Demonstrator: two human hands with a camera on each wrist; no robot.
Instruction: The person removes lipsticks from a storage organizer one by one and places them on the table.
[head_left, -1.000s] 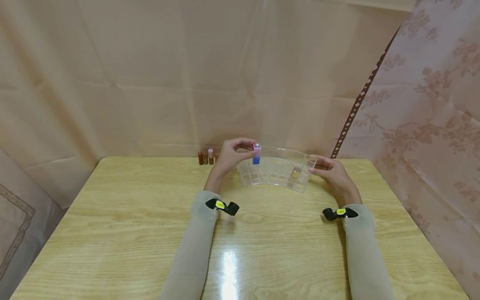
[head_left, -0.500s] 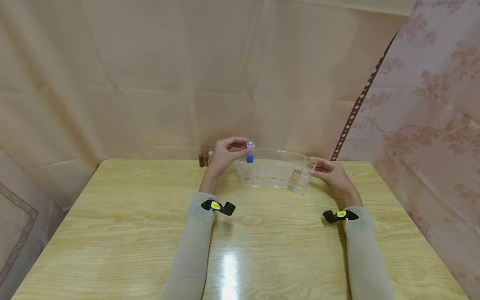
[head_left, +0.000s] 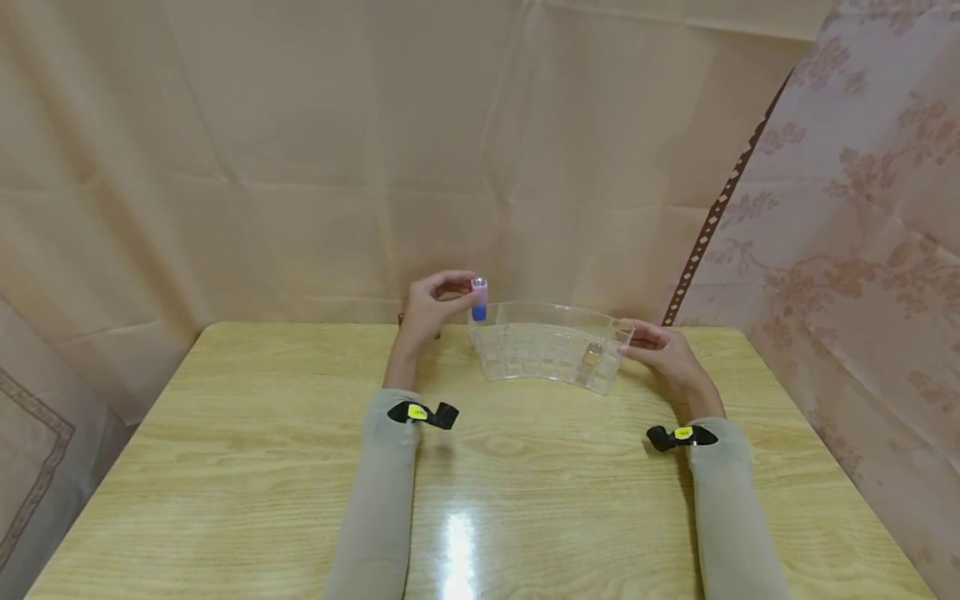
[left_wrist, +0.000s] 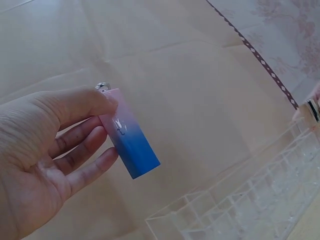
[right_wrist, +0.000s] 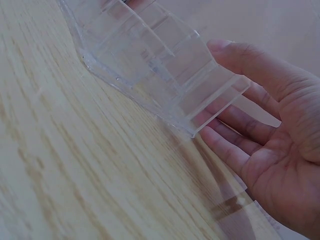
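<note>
My left hand (head_left: 429, 312) pinches a lipstick tube (head_left: 479, 300), pink fading to blue, with a round silver ornament on top. The head view has it upright at the left end of the clear curved organizer (head_left: 525, 368); in the left wrist view the lipstick tube (left_wrist: 131, 137) leans, thumb on its pink part. My right hand (head_left: 663, 354) holds the organizer's right end, thumb at the rim and fingers behind the wall, as the right wrist view shows of the organizer (right_wrist: 200, 70). A gold tube (head_left: 592, 356) stands in a compartment near that end.
Behind my left hand a sliver of a dark red tube (head_left: 401, 318) shows at the table's back edge. The wooden table (head_left: 525, 483) runs back to a beige curtain (head_left: 300, 167). A floral curtain (head_left: 862, 250) hangs at the right.
My left hand has moved left with the lipstick tube, from over the organizer's compartments to its left end, and now covers most of the dark tubes behind. My right hand stays put.
</note>
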